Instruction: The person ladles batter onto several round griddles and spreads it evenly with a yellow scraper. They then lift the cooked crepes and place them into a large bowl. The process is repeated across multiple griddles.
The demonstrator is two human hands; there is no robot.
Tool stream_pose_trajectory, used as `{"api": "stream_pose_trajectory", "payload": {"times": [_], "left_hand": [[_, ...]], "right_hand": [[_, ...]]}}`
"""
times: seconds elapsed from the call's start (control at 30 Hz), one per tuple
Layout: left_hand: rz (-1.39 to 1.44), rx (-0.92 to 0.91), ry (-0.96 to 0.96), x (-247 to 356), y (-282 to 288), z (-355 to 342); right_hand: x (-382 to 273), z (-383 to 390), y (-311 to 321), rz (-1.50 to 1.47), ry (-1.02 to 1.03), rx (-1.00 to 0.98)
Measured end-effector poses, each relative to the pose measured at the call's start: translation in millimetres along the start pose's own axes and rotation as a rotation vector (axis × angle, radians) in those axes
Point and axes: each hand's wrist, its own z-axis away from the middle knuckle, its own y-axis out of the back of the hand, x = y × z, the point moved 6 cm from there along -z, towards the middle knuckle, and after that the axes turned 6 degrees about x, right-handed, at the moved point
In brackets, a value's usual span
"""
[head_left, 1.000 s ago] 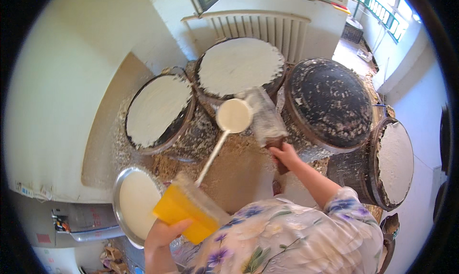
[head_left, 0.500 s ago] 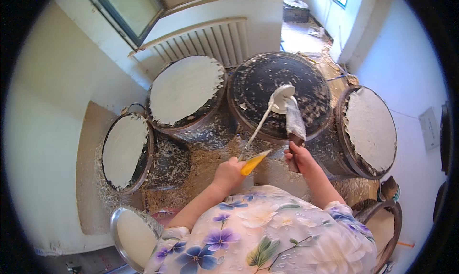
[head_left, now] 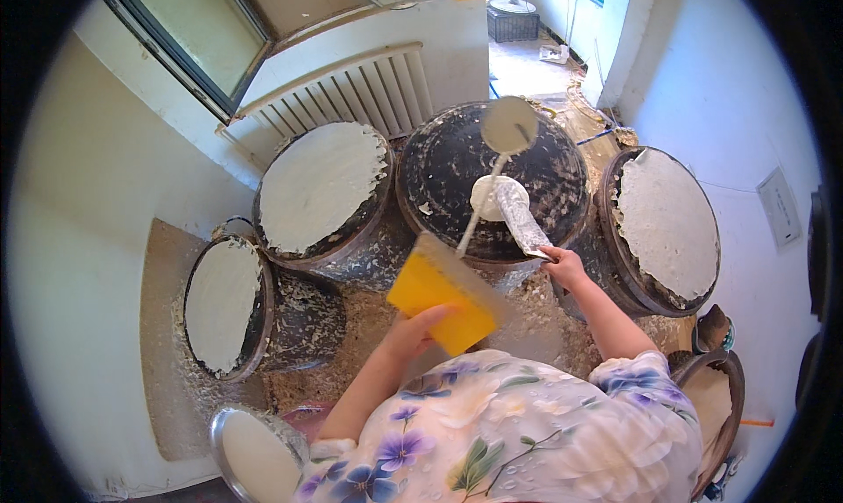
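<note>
My left hand is closed round a yellow scraper, whose broad face is turned up. From behind it runs the thin rod of a long-handled ladle, apparently in the same hand; the grip itself is hidden. The ladle's round bowl is blurred above the black round griddle. White batter lies in a small puddle on that griddle. My right hand grips the end of a flat, batter-coated spatula, its far end at the puddle.
Drum-shaped stoves stand round me; white sheets cover the griddles at far left, left and right. A metal basin of pale liquid is at lower left, another vessel at lower right. Behind are a radiator and open window.
The ladle bowl has risen off the batter and away from me. The yellow scraper has turned from edge-on to broad side. My right hand has shifted right, the spatula now slanting left.
</note>
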Motion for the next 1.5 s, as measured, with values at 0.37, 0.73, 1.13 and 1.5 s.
{"api": "stream_pose_trajectory", "payload": {"times": [0.37, 0.73, 1.13, 1.5], "left_hand": [[0.246, 0.697, -0.312, 16.9, 153.5, 213.5], [-0.124, 1.448, -0.129, -77.7, 332.6, 456.0], [-0.853, 1.718, 0.387, -231.6, 449.6, 572.8], [-0.335, 1.606, 0.307, -256.5, 454.5, 542.4]], "right_hand": [[29.6, 69.4, -21.0, -0.002, -0.213, -0.064], [19.1, 42.5, -2.2, 0.477, 0.006, 0.126], [-24.9, 39.4, -90.8, 0.367, 0.047, 0.049], [26.8, 48.2, -21.7, -0.009, -0.475, 0.243]]}}
